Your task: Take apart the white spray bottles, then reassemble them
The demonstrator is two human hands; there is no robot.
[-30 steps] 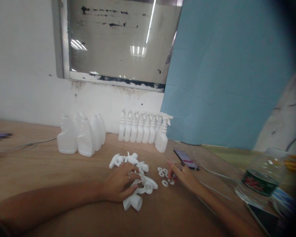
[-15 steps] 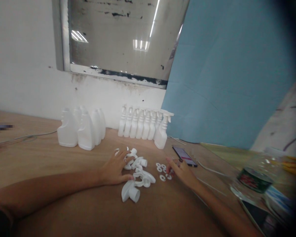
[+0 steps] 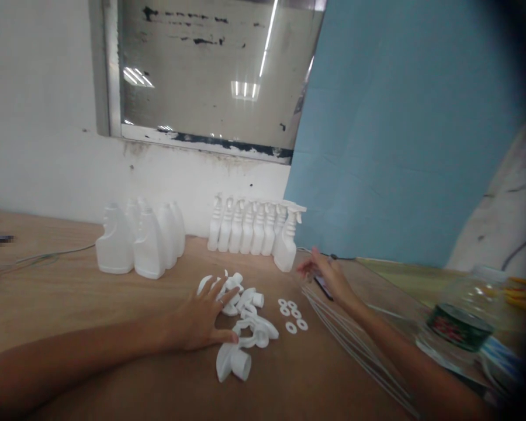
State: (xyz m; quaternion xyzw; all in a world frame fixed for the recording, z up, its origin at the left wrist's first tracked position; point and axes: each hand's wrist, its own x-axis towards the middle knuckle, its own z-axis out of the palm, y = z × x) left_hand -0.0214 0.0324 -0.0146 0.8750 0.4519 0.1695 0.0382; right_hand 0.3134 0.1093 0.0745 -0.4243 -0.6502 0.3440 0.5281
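My left hand (image 3: 201, 318) lies with fingers spread over a loose group of white trigger spray heads (image 3: 258, 330), touching some of them. Its thumb is beside the nearest spray head (image 3: 234, 362). My right hand (image 3: 328, 275) is raised over the phone (image 3: 323, 287), partly covering it. Its fingers point left, loosely bent and slightly apart, and I see nothing in them. Several flat white ring washers (image 3: 296, 314) lie on the table between the hands. Thin white tubes (image 3: 355, 339) run along the table beside my right forearm.
White bottles without heads (image 3: 116, 242) stand at the back left. A row of spray bottles with heads (image 3: 248, 231) stands by the wall. At the right is a clear plastic jug (image 3: 460, 316) with a green label. A cable (image 3: 56, 252) crosses the table's left side.
My right hand has moved away from the washers, up and to the right over the phone, uncovering the thin tubes. My left hand stays on the spray heads. The view has tilted slightly up.
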